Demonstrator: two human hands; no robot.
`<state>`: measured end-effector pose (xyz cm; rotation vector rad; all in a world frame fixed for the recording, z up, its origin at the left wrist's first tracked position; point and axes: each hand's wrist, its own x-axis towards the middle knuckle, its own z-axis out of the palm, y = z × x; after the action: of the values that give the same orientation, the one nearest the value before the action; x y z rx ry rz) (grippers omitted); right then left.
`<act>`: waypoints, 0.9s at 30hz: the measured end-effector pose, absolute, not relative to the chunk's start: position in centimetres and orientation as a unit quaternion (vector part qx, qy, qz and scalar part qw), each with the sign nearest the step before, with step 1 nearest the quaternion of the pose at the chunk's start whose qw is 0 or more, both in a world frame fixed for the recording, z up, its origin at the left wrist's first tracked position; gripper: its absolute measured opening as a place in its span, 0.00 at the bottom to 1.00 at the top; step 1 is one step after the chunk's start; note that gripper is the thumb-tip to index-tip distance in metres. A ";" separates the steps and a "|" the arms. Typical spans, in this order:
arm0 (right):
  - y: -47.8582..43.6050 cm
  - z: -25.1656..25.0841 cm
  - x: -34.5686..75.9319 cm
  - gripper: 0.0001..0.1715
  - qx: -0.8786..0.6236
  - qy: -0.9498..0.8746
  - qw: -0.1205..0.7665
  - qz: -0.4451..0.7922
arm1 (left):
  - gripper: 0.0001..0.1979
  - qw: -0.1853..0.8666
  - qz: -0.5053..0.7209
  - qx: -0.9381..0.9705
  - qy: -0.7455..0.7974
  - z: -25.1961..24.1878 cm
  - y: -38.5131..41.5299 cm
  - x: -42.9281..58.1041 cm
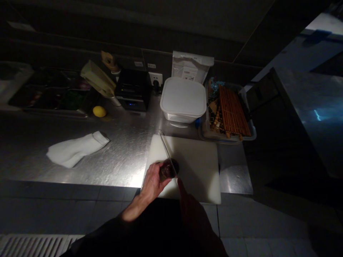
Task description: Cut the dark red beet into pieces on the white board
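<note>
A dark, round, shiny lump of food point(166, 170) sits on a smooth, flat white board point(200, 171), near its left side. The thin metal knife point(166, 150) lies slantwise across the lump; I can't tell how deep it goes.

The board is on a shiny steel surface point(125, 153) with fine scratches. On it are a soft, wrinkled white cloth point(77, 148), 1 round yellow fruit point(99, 111), and a white box point(184, 96) with rounded corners. A tub holds a brown mat point(234, 112) made of thin sticks.

Behind the box stands a crinkly pale bag point(191, 64). Its label is too small to read. A black machine point(132, 89) shows tiny blue marks, also too small.

The left hand point(152, 181) is partly closed, thumb and fingers curved around the lump. The right hand point(183, 196) is in shadow, closed on the knife's handle end, with 1 finger pointing along it.
</note>
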<state>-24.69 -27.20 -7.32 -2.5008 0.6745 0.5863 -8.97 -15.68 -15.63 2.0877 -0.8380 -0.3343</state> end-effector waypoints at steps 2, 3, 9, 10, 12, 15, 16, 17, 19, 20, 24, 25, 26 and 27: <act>-27.2 -7.3 -24.4 0.24 -0.912 0.250 0.225 0.234 | 0.29 0.420 -0.129 0.832 -0.338 -15.6 -15.7 -8.9; -27.1 -7.3 -24.3 0.25 -0.912 0.251 0.218 0.241 | 0.29 0.419 -0.127 0.832 -0.340 -15.7 -15.7 -9.0; -26.5 -7.9 -24.2 0.34 -0.910 0.263 0.191 0.257 | 0.29 0.406 -0.115 0.839 -0.343 -15.8 -15.7 -8.9; -26.4 -8.1 -24.3 0.35 -0.910 0.267 0.188 0.257 | 0.29 0.402 -0.126 0.837 -0.349 -15.6 -15.5 -8.6; -26.2 -8.4 -24.4 0.37 -0.909 0.274 0.185 0.255 | 0.28 0.394 -0.161 0.830 -0.360 -14.9 -15.0 -7.5; -26.0 -8.9 -24.4 0.34 -0.908 0.283 0.185 0.248 | 0.23 0.393 -0.171 0.836 -0.343 -13.0 -14.7 -4.5; -26.0 -9.1 -24.3 0.32 -0.907 0.286 0.186 0.247 | 0.22 0.392 -0.151 0.842 -0.338 -12.2 -15.1 -3.3; -26.0 -9.2 -24.3 0.31 -0.906 0.290 0.185 0.246 | 0.21 0.389 -0.124 0.845 -0.345 -11.3 -15.7 -2.1; -26.0 -9.2 -24.2 0.29 -0.904 0.297 0.186 0.244 | 0.23 0.367 -0.082 0.829 -0.414 -9.9 -17.8 0.0; -26.0 -9.2 -24.1 0.28 -0.904 0.299 0.186 0.244 | 0.24 0.352 -0.068 0.811 -0.462 -9.4 -19.1 0.8; -26.0 -8.9 -23.7 0.25 -0.900 0.302 0.191 0.249 | 0.28 0.260 -0.059 0.755 -0.599 -9.3 -23.8 2.5; -26.0 -8.7 -23.6 0.26 -0.899 0.303 0.192 0.251 | 0.28 0.234 -0.069 0.751 -0.614 -9.7 -24.5 2.6; -26.1 -8.5 -23.5 0.26 -0.898 0.304 0.193 0.252 | 0.28 0.209 -0.080 0.749 -0.624 -10.1 -25.0 2.6; -26.1 -8.2 -23.4 0.25 -0.898 0.305 0.194 0.250 | 0.27 0.187 -0.089 0.751 -0.627 -10.5 -25.3 2.6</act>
<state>-23.37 -26.13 -8.23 -2.5190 0.8544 0.7024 2.64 -25.27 -10.47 2.1141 -1.7657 -0.2514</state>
